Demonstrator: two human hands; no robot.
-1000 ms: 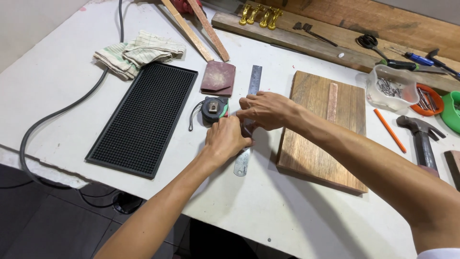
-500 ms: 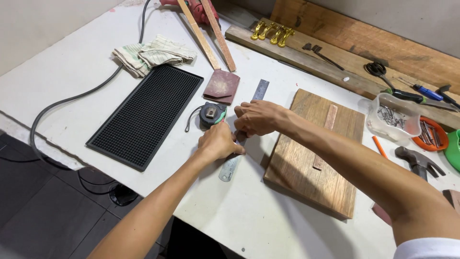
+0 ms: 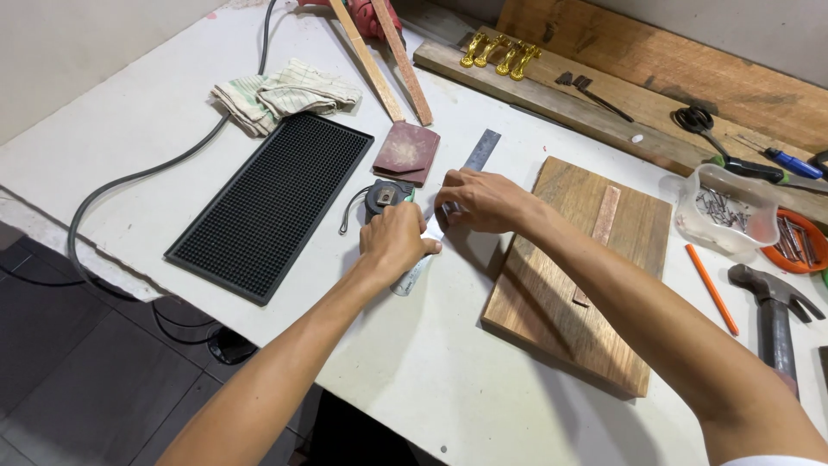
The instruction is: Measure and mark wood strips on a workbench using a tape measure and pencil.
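Note:
A long steel ruler (image 3: 479, 151) lies slanted on the white table (image 3: 431, 380), its far end near a piece of reddish sandpaper (image 3: 407, 152). My left hand (image 3: 397, 243) presses down on the near part of the ruler, whose tip shows below my fingers. My right hand (image 3: 476, 200) rests on the ruler's middle, fingers curled over it. Just left of my left hand sits a black tape measure (image 3: 381, 198). A brown wooden board (image 3: 595, 259) with a thin wooden strip (image 3: 602, 223) on it lies right of the ruler, under my right forearm.
A black ribbed rubber mat (image 3: 272, 203) lies at left, a folded cloth (image 3: 280, 93) behind it. A grey cable (image 3: 129, 185) curves along the left edge. At right are a clear tub of nails (image 3: 729, 211), an orange pencil (image 3: 711, 289) and a hammer (image 3: 776, 315). Planks, gold fittings (image 3: 500, 53) and scissors (image 3: 703, 125) line the back.
The camera has tilted, so everything sits a little lower and to the left in view. Both hands stay on the ruler in nearly the same pose.

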